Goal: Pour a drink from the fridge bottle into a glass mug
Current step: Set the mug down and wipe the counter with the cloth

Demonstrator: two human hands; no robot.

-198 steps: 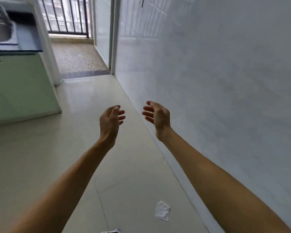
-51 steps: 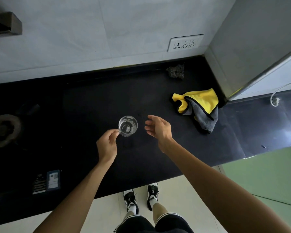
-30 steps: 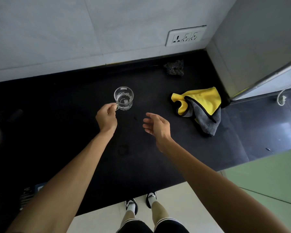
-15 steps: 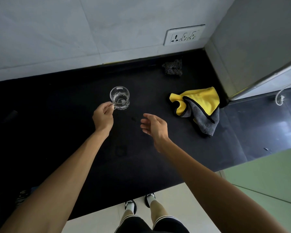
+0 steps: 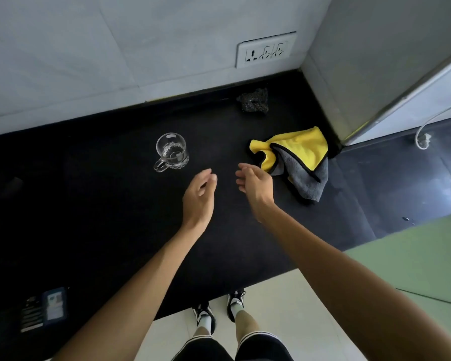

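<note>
An empty glass mug (image 5: 171,151) stands upright on the black countertop (image 5: 94,209), its handle pointing toward me and to the left. My left hand (image 5: 199,199) hovers a short way to the right of and nearer than the mug, apart from it, fingers loosely curled and holding nothing. My right hand (image 5: 255,190) is beside the left, relaxed and empty. No bottle is in view.
A yellow and grey cloth (image 5: 298,158) lies to the right of my hands. A dark scrubber (image 5: 253,100) sits by the back wall under a socket plate (image 5: 266,49). A grey appliance side (image 5: 375,61) rises at the right. A small dark packet (image 5: 54,304) lies near the counter's front left.
My left hand has let go of the mug's handle and drawn back to the right, leaving the mug standing on the counter. My right hand stayed about where it was.
</note>
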